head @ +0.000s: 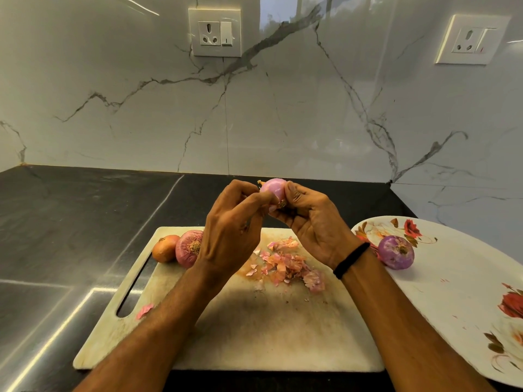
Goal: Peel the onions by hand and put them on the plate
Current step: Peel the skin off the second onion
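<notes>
Left grip [232,236] and right grip [314,224] both clasp one pink onion [272,189] at twelve o'clock above the board [254,335], plate [452,292] at three o'clock.

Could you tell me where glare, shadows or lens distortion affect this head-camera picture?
Head view: bright glare streaks cross the countertop at left; the glossy marble wall carries reflections near the top; a shadow falls across the cutting board; the wide lens stretches the plate at the right edge; the held onion looks sharp.
</notes>
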`<state>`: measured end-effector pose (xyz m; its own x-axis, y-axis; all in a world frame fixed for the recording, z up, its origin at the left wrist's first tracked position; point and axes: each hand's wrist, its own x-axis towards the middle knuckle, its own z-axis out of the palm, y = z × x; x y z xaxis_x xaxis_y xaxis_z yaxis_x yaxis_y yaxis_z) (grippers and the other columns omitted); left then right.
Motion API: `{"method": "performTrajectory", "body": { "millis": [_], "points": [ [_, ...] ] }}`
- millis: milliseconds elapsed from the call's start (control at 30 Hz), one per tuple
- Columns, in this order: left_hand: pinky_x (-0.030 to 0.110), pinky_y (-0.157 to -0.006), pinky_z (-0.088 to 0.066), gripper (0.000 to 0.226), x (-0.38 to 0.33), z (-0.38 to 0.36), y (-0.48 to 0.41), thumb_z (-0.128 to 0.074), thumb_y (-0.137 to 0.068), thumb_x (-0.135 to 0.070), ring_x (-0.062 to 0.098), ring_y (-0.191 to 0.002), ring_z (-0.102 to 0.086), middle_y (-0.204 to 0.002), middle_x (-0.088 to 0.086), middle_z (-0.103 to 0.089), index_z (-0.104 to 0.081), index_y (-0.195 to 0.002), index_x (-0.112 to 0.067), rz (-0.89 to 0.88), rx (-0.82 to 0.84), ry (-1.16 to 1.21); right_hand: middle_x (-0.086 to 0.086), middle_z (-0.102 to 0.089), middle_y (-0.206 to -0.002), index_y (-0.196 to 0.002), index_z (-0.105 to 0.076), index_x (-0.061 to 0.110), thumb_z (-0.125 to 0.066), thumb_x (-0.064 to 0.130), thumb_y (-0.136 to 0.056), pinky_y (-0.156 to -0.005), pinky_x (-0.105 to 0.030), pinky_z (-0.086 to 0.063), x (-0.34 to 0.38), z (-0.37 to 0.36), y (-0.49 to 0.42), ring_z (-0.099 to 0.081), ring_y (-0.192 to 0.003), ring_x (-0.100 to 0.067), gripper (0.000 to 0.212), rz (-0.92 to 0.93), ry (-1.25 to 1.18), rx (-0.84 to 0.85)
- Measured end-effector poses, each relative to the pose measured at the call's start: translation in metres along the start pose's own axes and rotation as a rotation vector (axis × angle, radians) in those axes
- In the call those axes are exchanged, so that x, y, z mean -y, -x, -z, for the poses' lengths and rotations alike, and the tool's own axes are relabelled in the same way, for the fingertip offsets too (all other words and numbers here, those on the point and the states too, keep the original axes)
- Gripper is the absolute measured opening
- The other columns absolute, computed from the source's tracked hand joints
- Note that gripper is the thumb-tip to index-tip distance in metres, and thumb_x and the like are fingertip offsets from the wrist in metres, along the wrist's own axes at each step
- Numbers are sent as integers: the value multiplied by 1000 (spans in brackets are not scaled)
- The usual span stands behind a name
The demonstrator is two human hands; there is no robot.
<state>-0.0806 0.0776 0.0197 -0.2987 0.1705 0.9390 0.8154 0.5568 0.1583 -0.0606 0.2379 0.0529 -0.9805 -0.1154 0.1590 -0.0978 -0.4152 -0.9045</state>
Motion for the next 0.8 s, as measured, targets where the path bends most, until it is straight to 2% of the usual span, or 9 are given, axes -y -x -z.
{"method": "performTrajectory", "body": {
  "millis": [167,300,400,500,667,800],
  "points": [
    [41,-68,-59,22,3,0,1,-62,-94,-19,22,-89,-59,-101,9,-57,-73,-102,-1,41,9,-11,-20,-67,-117,-118,-64,5,-45,22,-101,-91,-35,-57,-2,-1,0,-68,-102,-29,30,-5,27,10],
    [43,-71,-59,22,5,-2,2,-59,-95,-20,21,-93,-56,-107,-2,-47,-71,-103,-3,101,67,17,-22,-66,-120,-120,-63,4,-47,22,-100,-94,-37,-56,-2,1,0,-66,-108,-33,32,-24,27,-16],
    [38,-73,-60,20,4,-3,1,-60,-94,-18,16,-93,-54,-106,-1,-47,-69,-102,-3,115,77,30,-23,-65,-122,-122,-63,1,-47,24,-101,-98,-41,-53,-3,2,0,-63,-114,-36,34,-31,-11,-29],
    [27,-68,-56,12,3,-4,1,-61,-92,-13,7,-90,-49,-101,1,-50,-68,-98,-4,133,96,58,-22,-68,-118,-115,-64,2,-54,29,-92,-96,-39,-54,2,2,1,-65,-111,-33,37,-30,-101,-53],
    [19,-63,-50,6,0,0,3,-66,-84,-13,7,-81,-51,-94,-9,-50,-68,-86,-8,162,133,109,-22,-66,-122,-121,-61,1,-59,31,-85,-97,-40,-54,5,5,1,-63,-116,-36,47,-17,-121,-79],
    [21,-58,-50,21,-3,4,3,-55,-81,-19,11,-73,-57,-81,-4,-58,-70,-72,-7,172,65,153,-21,-66,-123,-117,-63,6,-56,28,-90,-98,-41,-53,3,6,0,-62,-117,-37,36,-14,-90,-72]
  ]
}}
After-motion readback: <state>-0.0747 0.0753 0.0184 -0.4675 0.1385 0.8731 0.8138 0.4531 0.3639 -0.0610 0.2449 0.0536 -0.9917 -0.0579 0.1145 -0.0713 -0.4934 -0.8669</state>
